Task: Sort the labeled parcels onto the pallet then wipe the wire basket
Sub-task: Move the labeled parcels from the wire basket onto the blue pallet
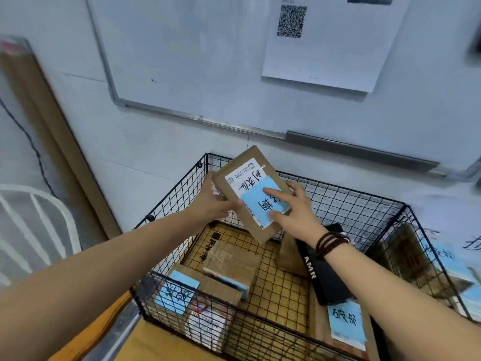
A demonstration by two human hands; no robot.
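Note:
A flat brown cardboard parcel [243, 175] with a white shipping label and a blue handwritten note is held up above the black wire basket [346, 196]. My left hand [210, 201] grips the parcel's left edge, thumb on its front. My right hand [296, 212] holds the right edge, with the index finger pressing on the blue note. Inside the basket lie several more parcels: one with a blue note [175, 295] at the near left, a taped brown box [230, 264] in the middle, a black box [322, 272] marked AMR, and a blue-noted parcel [345, 320] at the near right.
The basket stands against a pale wall under a whiteboard [182, 61] with a QR-code sheet [325, 43]. More parcels with blue notes [440, 259] lie outside the basket on the right. A white frame [39, 220] and a leaning cardboard sheet [52, 142] stand on the left.

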